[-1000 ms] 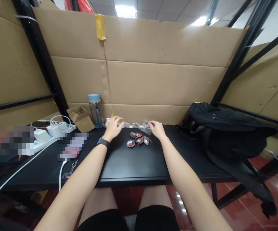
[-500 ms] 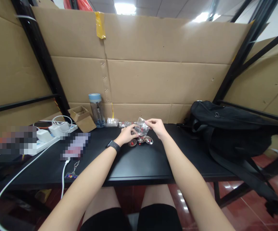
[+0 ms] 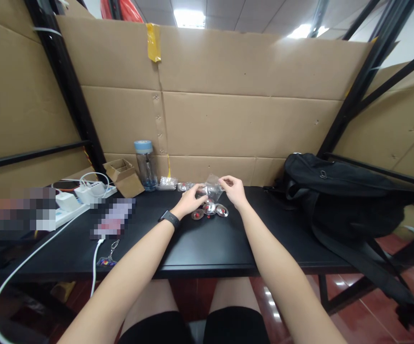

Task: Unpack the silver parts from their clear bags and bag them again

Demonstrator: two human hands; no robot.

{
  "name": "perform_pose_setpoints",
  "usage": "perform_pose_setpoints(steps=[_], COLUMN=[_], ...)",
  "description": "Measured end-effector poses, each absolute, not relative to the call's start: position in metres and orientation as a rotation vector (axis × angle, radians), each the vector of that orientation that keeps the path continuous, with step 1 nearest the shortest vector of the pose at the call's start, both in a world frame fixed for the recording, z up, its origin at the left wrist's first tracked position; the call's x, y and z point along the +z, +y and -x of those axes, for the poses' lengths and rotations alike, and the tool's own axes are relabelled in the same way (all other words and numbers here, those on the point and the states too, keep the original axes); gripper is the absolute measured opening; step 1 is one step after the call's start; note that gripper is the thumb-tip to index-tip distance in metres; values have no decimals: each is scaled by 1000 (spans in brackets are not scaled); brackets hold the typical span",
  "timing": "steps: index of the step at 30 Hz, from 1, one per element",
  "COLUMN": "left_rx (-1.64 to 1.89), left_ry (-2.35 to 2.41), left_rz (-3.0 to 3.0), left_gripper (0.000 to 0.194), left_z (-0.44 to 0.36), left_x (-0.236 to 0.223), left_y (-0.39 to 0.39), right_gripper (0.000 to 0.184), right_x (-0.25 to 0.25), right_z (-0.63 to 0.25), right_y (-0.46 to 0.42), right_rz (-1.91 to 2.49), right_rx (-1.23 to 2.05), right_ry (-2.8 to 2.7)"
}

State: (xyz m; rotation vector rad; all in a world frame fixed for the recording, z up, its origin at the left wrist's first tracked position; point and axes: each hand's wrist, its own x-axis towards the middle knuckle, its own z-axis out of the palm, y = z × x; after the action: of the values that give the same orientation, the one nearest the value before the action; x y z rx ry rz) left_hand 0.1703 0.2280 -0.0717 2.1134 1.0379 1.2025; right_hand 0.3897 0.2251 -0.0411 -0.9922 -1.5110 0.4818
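Note:
Over the back middle of the black table, both hands hold a clear plastic bag. My left hand, with a dark watch on its wrist, grips the bag's left side between thumb and fingers. The bag's upper right corner is pinched by my right hand. Just below the bag lie several shiny round metal discs with red centres; one disc is on the right and another on the left. Their exact kind is too small to tell. Whether anything is left inside the bag is unclear.
Packed clear bags line the table's back, beside a blue-lidded bottle and an open cardboard box. On the left are a power strip, a charging phone and a keyring. A black bag fills the right side.
The bag looks emptier, and a metal disc now shows more fully in the middle of the pile below it. Both hands stay on the bag. The view has shifted slightly.

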Motion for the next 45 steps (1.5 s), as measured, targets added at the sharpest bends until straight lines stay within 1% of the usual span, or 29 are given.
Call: perform_pose_setpoints(steps=[2, 3, 6, 9, 12, 14, 16, 17, 20, 21, 23, 26, 28, 29, 31, 34, 36, 39, 42, 45], left_rx=[1303, 1334, 1433, 1554, 1602, 1501, 1295, 1202, 1079, 1078, 1126, 1310, 1357, 1322, 1127, 812, 715, 667, 658, 678], left_ry=[989, 970, 970, 1034, 1197, 1232, 1138, 1081, 1068, 1129, 1348, 1832, 2021, 2067, 2118, 2132, 2141, 2168, 2172, 2158], left_rz=[-1964, -1907, -1826, -1829, -2061, -2363, -2636, -2724, -2809, -2797, -2720, -2454, -2351, -2337, -2338, -2311, -2286, -2275, -2249, -2225], left_gripper=[32, 30, 33, 33, 31, 38, 47, 46, 21, 19, 25, 30, 35, 37, 37, 40, 44, 49, 54, 57], left_z=[-173, -174, -175, -172, -166, -163, -162, -163, -165, -163, -152, -118, -94, -84, -74, -75, -79, -80, -77, -74], left_x=[-71, -70, -67, -61, -50, -42, -37, -36, -39, -40, -41, -42, -45, -48, -56, -66, -71, -76, -80, -80], left_y=[229, 230, 230, 226, 214, 205, 199, 198, 204, 208, 220, 239, 250, 255, 261, 267, 270, 274, 278, 278], right_gripper=[35, 34, 33, 40, 43, 47, 53, 54, 57, 56, 54, 53, 51, 50, 46, 32, 26, 36, 49, 57], right_x=[-41, -40, -41, -44, -46, -48, -49, -49, -50, -49, -48, -48, -50, -52, -56, -64, -68, -74, -75, -72], right_z=[-385, -382, -374, -371, -374, -376, -377, -377, -374, -372, -371, -373, -378, -382, -390, -405, -413, -418, -418, -417], right_y=[223, 221, 218, 217, 219, 220, 221, 221, 219, 219, 218, 221, 226, 230, 236, 243, 244, 244, 252, 268], right_rz=[957, 935, 859, 845, 912, 957, 971, 962, 920, 925, 970, 1038, 1074, 1102, 1186, 1363, 1495, 1686, 1809, 1852], right_rx=[514, 535, 594, 634, 682, 704, 727, 745, 791, 794, 780, 731, 655, 602, 475, 248, 103, -15, -22, 3], right_ry=[-1508, -1506, -1504, -1547, -1522, -1477, -1469, -1481, -1520, -1526, -1524, -1527, -1546, -1561, -1600, -1733, -1846, -1965, -2037, -2077])
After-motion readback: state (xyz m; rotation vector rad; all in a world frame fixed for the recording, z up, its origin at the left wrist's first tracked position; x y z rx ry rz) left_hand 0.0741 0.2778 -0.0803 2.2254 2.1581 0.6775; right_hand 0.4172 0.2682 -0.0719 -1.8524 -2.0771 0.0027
